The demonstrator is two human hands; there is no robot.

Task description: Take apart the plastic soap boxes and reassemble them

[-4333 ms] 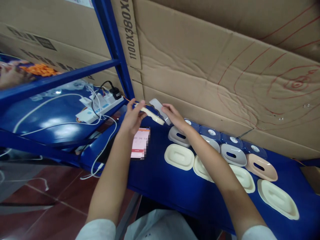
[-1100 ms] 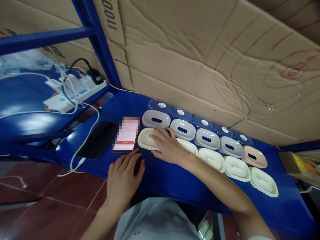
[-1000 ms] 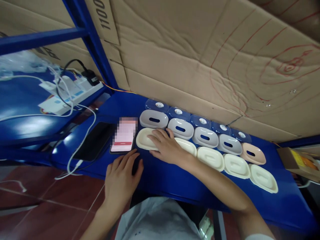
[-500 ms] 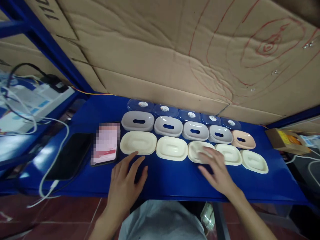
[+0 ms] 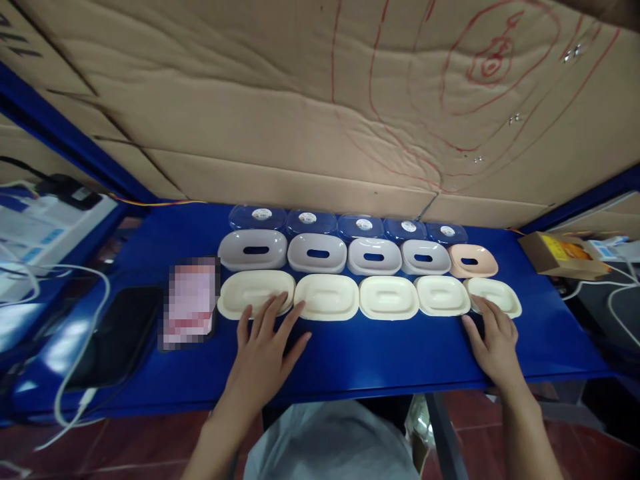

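Observation:
Several cream oval trays (image 5: 327, 297) form a front row on the blue table. My left hand (image 5: 270, 337) is open, its fingers spread over the front edge of the leftmost cream tray (image 5: 240, 290). My right hand (image 5: 493, 337) is open too, with fingertips at the rightmost cream tray (image 5: 503, 293), partly covering it. Behind stand several grey oval dishes with a slot (image 5: 317, 263) and one peach dish (image 5: 480, 267) at the right end. Clear oval lids with round stickers (image 5: 360, 228) make up the back row.
A phone with a pixelated screen (image 5: 193, 303) and a dark phone (image 5: 117, 333) with a white cable lie left. Cardboard (image 5: 250, 133) rises behind the blue table (image 5: 370, 360). A small open box (image 5: 565, 257) sits at the right.
My right hand has moved right, from the middle cream tray to the rightmost one. The cream trays now stand in a straighter row. My left hand remains by the leftmost tray, and the view has shifted.

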